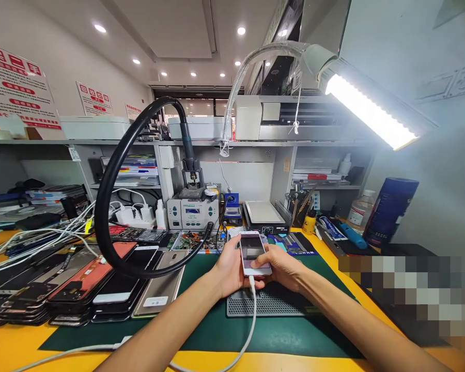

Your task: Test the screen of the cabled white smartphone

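Gripping white smartphone [250,247]: your left hand [228,263], right hand [282,264] | white cable [254,315] risked unplugging if its loop snagged

A mat [294,336] lies on the desk [306,365], a perforated plate [271,307] on it. Above, the phone [251,245] sits between left hand [229,263] and right hand [284,264]. Left lie phone stacks [81,279]; far behind, a rework station [194,213]; right of that, a flat-topped heater [266,213]; far right, a bottle [361,213].

the phone [250,245] looks glossy, its cable [254,310] smooth plastic, the green mat [287,336] matt
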`<state>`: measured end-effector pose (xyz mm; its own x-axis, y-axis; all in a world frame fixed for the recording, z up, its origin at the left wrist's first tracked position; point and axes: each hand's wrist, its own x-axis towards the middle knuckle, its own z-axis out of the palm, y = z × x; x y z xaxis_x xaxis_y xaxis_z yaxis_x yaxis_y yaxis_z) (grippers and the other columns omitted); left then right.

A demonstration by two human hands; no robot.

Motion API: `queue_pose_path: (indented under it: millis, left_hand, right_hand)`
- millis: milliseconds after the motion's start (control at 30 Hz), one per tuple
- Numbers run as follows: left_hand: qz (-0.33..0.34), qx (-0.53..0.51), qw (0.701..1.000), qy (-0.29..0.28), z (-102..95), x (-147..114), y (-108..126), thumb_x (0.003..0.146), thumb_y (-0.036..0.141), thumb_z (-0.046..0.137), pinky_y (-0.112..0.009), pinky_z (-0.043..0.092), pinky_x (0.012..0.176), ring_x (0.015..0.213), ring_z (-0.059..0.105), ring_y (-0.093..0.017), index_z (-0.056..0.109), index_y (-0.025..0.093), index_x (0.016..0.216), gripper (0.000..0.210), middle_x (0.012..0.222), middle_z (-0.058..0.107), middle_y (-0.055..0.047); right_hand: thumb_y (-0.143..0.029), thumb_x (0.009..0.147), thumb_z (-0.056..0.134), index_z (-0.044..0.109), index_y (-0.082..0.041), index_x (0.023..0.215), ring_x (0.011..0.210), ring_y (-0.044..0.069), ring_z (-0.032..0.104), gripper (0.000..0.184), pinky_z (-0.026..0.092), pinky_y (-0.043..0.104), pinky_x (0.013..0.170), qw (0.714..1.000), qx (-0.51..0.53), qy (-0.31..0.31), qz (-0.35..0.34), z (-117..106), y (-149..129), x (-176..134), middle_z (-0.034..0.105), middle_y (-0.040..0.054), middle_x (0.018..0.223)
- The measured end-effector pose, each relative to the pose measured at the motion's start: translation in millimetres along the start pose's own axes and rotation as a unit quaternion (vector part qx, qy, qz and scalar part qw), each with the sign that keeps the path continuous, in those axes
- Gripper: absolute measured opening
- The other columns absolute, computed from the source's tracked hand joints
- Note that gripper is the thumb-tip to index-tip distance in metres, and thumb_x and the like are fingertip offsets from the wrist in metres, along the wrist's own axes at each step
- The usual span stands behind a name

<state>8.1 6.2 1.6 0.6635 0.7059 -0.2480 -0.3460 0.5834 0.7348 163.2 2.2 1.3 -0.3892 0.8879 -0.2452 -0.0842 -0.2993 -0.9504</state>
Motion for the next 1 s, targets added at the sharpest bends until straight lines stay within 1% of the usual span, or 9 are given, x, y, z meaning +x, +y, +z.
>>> queue_pose_path:
  millis: [133, 233, 333, 467, 567, 633, 833, 933, 1000]
  left_hand:
    - [0.012, -0.001, 1.000, -0.016, -2.5, 2.0, -1.4, 0.095, 0.060, 0.029, -0.038, 0.054, 0.050, 0.064, 0.064, -0.026, 0.065, 0.011, 0.117, 0.064, 0.079, 0.063, -0.011]
    - [0.013, 0.005, 1.000, -0.012, -3.1, 2.3, -1.9, 0.095, 0.060, 0.030, -0.037, 0.054, 0.049, 0.062, 0.064, -0.025, 0.065, 0.014, 0.118, 0.062, 0.080, 0.063, -0.009]
    - [0.013, 0.014, 1.000, -0.003, -2.5, 2.0, -1.9, 0.095, 0.060, 0.030, -0.033, 0.052, 0.045, 0.059, 0.063, -0.024, 0.065, 0.014, 0.116, 0.061, 0.079, 0.063, -0.009]
    - [0.016, 0.034, 0.999, 0.017, -1.4, 2.2, -1.9, 0.095, 0.062, 0.026, -0.030, 0.047, 0.039, 0.053, 0.059, -0.021, 0.065, 0.013, 0.109, 0.064, 0.074, 0.062, -0.008]
    - [0.016, 0.048, 0.998, 0.035, 0.0, 1.9, -1.8, 0.095, 0.063, 0.023, -0.027, 0.044, 0.037, 0.049, 0.057, -0.019, 0.065, 0.013, 0.095, 0.065, 0.070, 0.061, -0.008]
    - [0.013, 0.057, 0.997, 0.047, 1.0, 1.0, -1.5, 0.096, 0.063, 0.022, -0.025, 0.042, 0.036, 0.048, 0.056, -0.018, 0.064, 0.014, 0.087, 0.065, 0.067, 0.060, -0.008]
    - [0.016, 0.061, 0.996, 0.068, 1.1, -1.5, 0.5, 0.097, 0.062, 0.021, -0.024, 0.040, 0.032, 0.038, 0.050, -0.014, 0.065, 0.013, 0.089, 0.067, 0.063, 0.058, -0.005]
    - [0.008, 0.050, 0.996, 0.075, -1.2, -0.8, 1.0, 0.096, 0.064, 0.022, -0.024, 0.043, 0.034, 0.037, 0.049, -0.013, 0.064, 0.014, 0.084, 0.066, 0.062, 0.057, -0.005]
    - [0.006, 0.045, 0.996, 0.073, -2.7, 0.4, 0.9, 0.096, 0.064, 0.022, -0.026, 0.046, 0.036, 0.038, 0.050, -0.014, 0.064, 0.014, 0.084, 0.067, 0.061, 0.057, -0.005]
  right_hand:
    - [-0.012, 0.056, 0.063, 0.054, -0.018, 0.090, 0.061, 0.017, 0.060, 0.035, 0.051, 0.030, 0.051, 1.000, 0.003, 0.020, 0.000, 1.0, -1.8, -1.7, 0.064, 0.0016, 0.073]
    - [-0.012, 0.057, 0.062, 0.055, -0.017, 0.091, 0.059, 0.018, 0.060, 0.035, 0.052, 0.032, 0.050, 1.000, 0.009, 0.010, 0.000, 2.5, -4.6, -4.5, 0.064, 0.0018, 0.072]
    - [-0.012, 0.059, 0.060, 0.056, -0.016, 0.090, 0.057, 0.017, 0.059, 0.031, 0.053, 0.032, 0.051, 1.000, 0.016, 0.001, 0.000, 2.5, -5.7, -5.5, 0.064, 0.0029, 0.071]
    - [-0.013, 0.063, 0.058, 0.059, -0.013, 0.090, 0.058, 0.018, 0.060, 0.027, 0.054, 0.033, 0.054, 0.999, 0.026, -0.021, 0.009, 0.1, -5.6, -4.7, 0.064, 0.0057, 0.072]
    - [-0.016, 0.068, 0.056, 0.061, -0.011, 0.086, 0.058, 0.017, 0.059, 0.019, 0.055, 0.033, 0.058, 0.998, 0.034, -0.039, 0.023, -1.9, -6.4, -4.9, 0.064, 0.0073, 0.070]
    - [-0.018, 0.069, 0.055, 0.061, -0.011, 0.086, 0.058, 0.017, 0.059, 0.019, 0.055, 0.032, 0.060, 0.998, 0.044, -0.045, 0.032, -2.8, -7.5, -5.6, 0.064, 0.0085, 0.071]
    - [-0.019, 0.070, 0.054, 0.061, -0.012, 0.094, 0.065, 0.021, 0.065, 0.026, 0.053, 0.030, 0.060, 0.995, 0.076, -0.059, 0.033, -3.9, -8.9, -5.9, 0.066, 0.0082, 0.073]
    - [-0.018, 0.071, 0.054, 0.061, -0.012, 0.095, 0.065, 0.020, 0.065, 0.026, 0.053, 0.031, 0.061, 0.994, 0.082, -0.064, 0.031, -4.4, -8.4, -5.3, 0.067, 0.0077, 0.074]
    - [-0.018, 0.071, 0.053, 0.061, -0.012, 0.094, 0.065, 0.020, 0.065, 0.025, 0.053, 0.031, 0.062, 0.994, 0.078, -0.067, 0.029, -4.8, -8.3, -5.3, 0.068, 0.0088, 0.075]
